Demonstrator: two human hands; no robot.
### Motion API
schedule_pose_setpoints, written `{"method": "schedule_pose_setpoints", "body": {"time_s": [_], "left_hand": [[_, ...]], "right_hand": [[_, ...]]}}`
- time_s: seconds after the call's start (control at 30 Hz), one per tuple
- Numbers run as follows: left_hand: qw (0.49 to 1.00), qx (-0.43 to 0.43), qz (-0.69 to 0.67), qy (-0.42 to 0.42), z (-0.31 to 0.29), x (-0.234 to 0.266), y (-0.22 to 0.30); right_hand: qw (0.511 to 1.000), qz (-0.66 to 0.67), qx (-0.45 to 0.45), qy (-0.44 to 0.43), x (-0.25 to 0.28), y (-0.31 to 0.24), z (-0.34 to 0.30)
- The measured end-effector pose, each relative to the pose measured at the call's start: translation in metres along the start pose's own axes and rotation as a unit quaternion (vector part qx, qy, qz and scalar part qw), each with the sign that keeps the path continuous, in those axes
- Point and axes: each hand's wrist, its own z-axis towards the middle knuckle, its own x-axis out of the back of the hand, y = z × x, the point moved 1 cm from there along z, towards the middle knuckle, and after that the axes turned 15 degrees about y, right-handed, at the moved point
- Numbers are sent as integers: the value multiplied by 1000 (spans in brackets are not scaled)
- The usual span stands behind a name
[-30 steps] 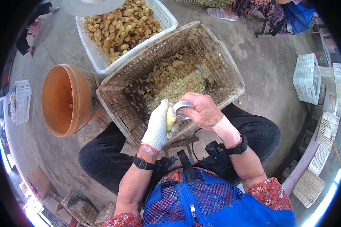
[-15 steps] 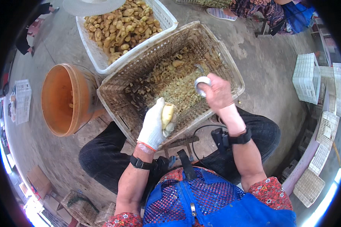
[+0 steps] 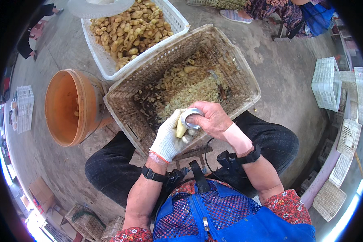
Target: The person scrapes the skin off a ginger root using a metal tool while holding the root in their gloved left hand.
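My left hand (image 3: 168, 135), in a white knitted glove with an orange cuff edge, holds a pale yellow peeled piece of root (image 3: 181, 126) that looks like ginger. My bare right hand (image 3: 213, 120) is closed on a silver ring-shaped tool (image 3: 190, 117), its thumb through the ring. The ring lies against the root's upper right side. Both hands are together above the near edge of a dirty plastic crate (image 3: 123, 86) with pale yellow peelings (image 3: 193, 90) on its bottom.
Behind it on the left, a white crate (image 3: 181, 30) is heaped with knobby brown-yellow roots (image 3: 129, 32), partly under a pale hat brim (image 3: 101, 9). An orange bucket (image 3: 82, 107) stands at left. Stacked crates (image 3: 326, 82) line the right. Another person's leg (image 3: 266, 12) shows at the far right.
My right hand has swung down and left from over the crate, bringing the ring-shaped tool against the root. My left hand has shifted slightly, still holding the root.
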Motion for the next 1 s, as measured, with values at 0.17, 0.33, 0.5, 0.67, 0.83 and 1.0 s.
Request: {"method": "schedule_pose_setpoints", "body": {"time_s": [0.17, 0.33, 0.5, 0.67, 0.83, 1.0], "left_hand": [[995, 28, 47, -81, 12, 17, -1], [970, 149, -21, -192, 6, 18, 6], [980, 132, -18, -150, 9, 21, 4], [981, 128, -19, -143, 12, 23, 2], [970, 125, -8, -208, 4, 20, 6], [987, -90, 132, -31, 5, 15, 5]], "right_hand": [[997, -33, 19, 71, 1, -3, 2], [952, -189, 43, 236, 37, 0, 24], [998, 42, -11, 49, 4, -4, 3], [992, -74, 69, 71, -1, 2, 6], [965, -140, 30, 219, 36, 5, 25], [997, 36, -35, 55, 17, -20, 8]]}}
